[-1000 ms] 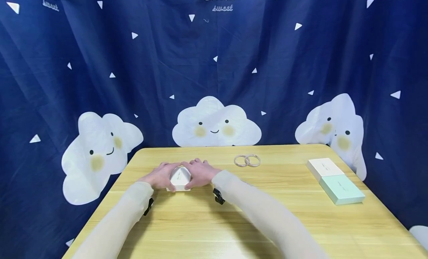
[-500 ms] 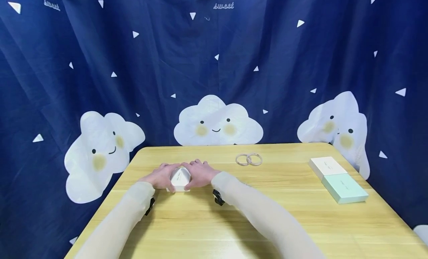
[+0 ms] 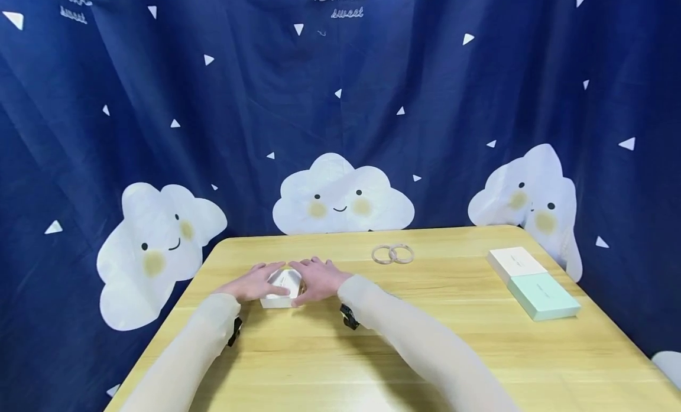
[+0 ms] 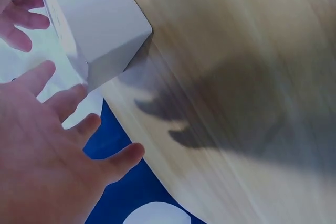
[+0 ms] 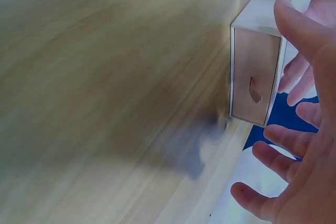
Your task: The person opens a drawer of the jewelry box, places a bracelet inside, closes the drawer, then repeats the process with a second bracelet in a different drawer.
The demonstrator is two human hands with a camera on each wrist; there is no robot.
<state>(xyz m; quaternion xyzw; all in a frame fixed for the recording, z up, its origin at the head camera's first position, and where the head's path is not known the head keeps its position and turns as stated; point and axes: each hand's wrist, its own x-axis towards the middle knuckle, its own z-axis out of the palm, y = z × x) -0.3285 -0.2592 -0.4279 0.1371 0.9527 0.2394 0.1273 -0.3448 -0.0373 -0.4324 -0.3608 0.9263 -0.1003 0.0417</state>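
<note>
A small white box [image 3: 288, 278] with faint lettering on its top sits on the wooden table between both hands. My left hand [image 3: 256, 284] is at its left side, thumb reaching over the near part of the top in the head view. Its fingers [image 4: 67, 102] are spread beside a box corner in the left wrist view. At the other side is my right hand [image 3: 318, 279], thumb [image 5: 299, 27] right at the box edge and other fingers loosely extended. The right wrist view shows the box end with a pinkish drawer front [image 5: 255, 66] and a small pull tab [image 5: 254, 90].
Two pale rings [image 3: 382, 255] overlap near the table's back edge. Farther right, a white box [image 3: 515, 262] and a mint green box [image 3: 544, 295] lie end to end. A dark blue curtain [image 3: 340, 122] with clouds hangs behind the table [image 3: 340, 365].
Both hands have loosened from the white box's sides; the left thumb has shifted over its top and the right hand has drawn slightly off. The head view has tilted a little.
</note>
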